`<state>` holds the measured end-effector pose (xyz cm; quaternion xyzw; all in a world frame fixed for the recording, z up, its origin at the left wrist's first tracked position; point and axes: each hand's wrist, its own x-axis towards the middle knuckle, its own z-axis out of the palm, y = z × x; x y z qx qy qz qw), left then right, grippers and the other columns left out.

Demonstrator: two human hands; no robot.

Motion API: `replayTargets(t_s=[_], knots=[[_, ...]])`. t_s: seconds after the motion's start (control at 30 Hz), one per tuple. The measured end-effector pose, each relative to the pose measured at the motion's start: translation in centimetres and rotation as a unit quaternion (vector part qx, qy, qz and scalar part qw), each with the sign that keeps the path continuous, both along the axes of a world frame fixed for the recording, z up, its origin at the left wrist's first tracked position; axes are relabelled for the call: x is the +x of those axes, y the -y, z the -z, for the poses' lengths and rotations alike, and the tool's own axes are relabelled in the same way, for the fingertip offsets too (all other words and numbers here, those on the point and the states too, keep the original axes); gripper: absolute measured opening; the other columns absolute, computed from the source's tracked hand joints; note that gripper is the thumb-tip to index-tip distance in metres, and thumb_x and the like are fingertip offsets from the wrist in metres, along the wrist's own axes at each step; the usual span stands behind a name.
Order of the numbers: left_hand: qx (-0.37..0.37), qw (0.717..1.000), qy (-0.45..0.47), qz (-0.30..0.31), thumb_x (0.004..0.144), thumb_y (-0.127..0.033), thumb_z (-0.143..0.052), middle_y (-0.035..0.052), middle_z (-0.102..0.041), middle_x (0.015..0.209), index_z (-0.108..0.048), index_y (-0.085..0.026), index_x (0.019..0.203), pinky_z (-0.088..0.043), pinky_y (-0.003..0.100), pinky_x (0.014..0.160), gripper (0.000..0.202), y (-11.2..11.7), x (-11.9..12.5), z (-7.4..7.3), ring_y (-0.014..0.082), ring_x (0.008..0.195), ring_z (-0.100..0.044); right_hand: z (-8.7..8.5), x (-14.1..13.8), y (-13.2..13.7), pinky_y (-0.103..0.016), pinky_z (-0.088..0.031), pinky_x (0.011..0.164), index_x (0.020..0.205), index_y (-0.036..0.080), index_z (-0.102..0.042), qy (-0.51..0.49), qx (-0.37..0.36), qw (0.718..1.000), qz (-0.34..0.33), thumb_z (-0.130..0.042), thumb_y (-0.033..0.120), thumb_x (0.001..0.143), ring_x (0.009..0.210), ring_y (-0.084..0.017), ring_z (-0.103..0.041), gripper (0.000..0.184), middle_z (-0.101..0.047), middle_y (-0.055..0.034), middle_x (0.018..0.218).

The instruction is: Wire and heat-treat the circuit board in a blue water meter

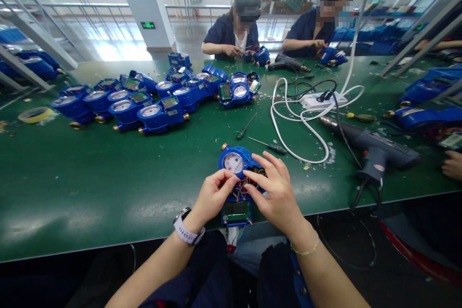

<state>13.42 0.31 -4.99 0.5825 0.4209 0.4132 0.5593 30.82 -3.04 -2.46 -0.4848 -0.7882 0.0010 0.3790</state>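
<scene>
Blue meter (233, 163): on the table (108, 192), near its front edge; long axis slanting from the brass fitting (224, 146) at far left toward the near right, that end partly under the right hand (277, 195). Wires (242, 193) run between the body and the display board (236, 211), which lies on the person's side of the dial.

Key relation: wires sit between the two sets of fingertips, left hand (212, 197) entering from the left, right from the right. Left grip: thumb and forefinger pressed together, apparently pinching one of the wires; strand too fine to be certain. Right grip: fingers spread, thumb and forefinger apart, beside the wires.

Beyond the meter: two screwdrivers (271, 146). Farther right: heat gun (375, 147).
</scene>
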Motion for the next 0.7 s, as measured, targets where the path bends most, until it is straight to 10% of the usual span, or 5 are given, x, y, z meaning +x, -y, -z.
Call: replayTargets(t_s=[0.37, 0.7], knots=[[0.088, 0.993, -0.078, 0.0, 0.09, -0.035, -0.053, -0.0006, -0.058, 0.071, -0.06, -0.016, 0.078, -0.039, 0.022, 0.064, 0.024, 0.5, 0.0, 0.3, 0.012, 0.066, -0.051, 0.6, 0.0, -1.1, -0.059, -0.029, 0.106, 0.076, 0.021, -0.066, -0.076, -0.015, 0.997, -0.02, -0.059, 0.019, 0.09, 0.129, -0.03, -0.041, 0.015, -0.064, -0.0052, 0.119], [-0.012, 0.999, -0.035, -0.002, 0.087, -0.042, -0.055, -0.005, -0.047, 0.06, -0.055, -0.015, 0.077, -0.032, 0.02, 0.052, 0.028, -0.6, -0.4, 0.7, 0.0084, 0.053, -0.04, 0.5, 2.1, -0.3, -0.053, -0.039, 0.101, 0.076, 0.02, -0.064, -0.091, 0.034, 0.995, 0.029, -0.059, 0.021, 0.092, 0.121, -0.029, -0.048, 0.016, -0.067, -0.0069, 0.107]])
